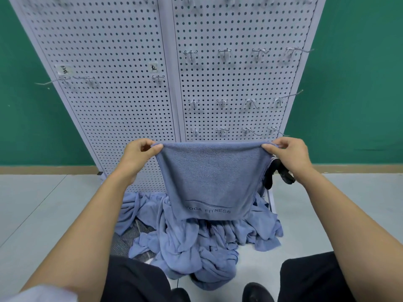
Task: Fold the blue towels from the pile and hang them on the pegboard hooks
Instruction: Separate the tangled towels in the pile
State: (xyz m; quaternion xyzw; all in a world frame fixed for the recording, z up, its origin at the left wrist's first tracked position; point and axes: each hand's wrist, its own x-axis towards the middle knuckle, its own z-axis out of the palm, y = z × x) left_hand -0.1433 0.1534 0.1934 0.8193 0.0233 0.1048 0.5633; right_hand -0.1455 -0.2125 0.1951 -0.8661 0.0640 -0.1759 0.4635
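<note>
Head view, towel (209,182) stretched between hands (139,152) (285,152)

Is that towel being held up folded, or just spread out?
Folded, it seems: the towel hangs doubled from a rounded top edge, pinched at each corner by the left hand and right hand.

The blue towel (209,177) bears "YOGA FITNESS" in dark capitals near its lower edge, beneath a curved line. On the pegboard (109,40), a small white label (154,67) and a second label (63,69) carry handwritten marks too blurred to read.
</note>
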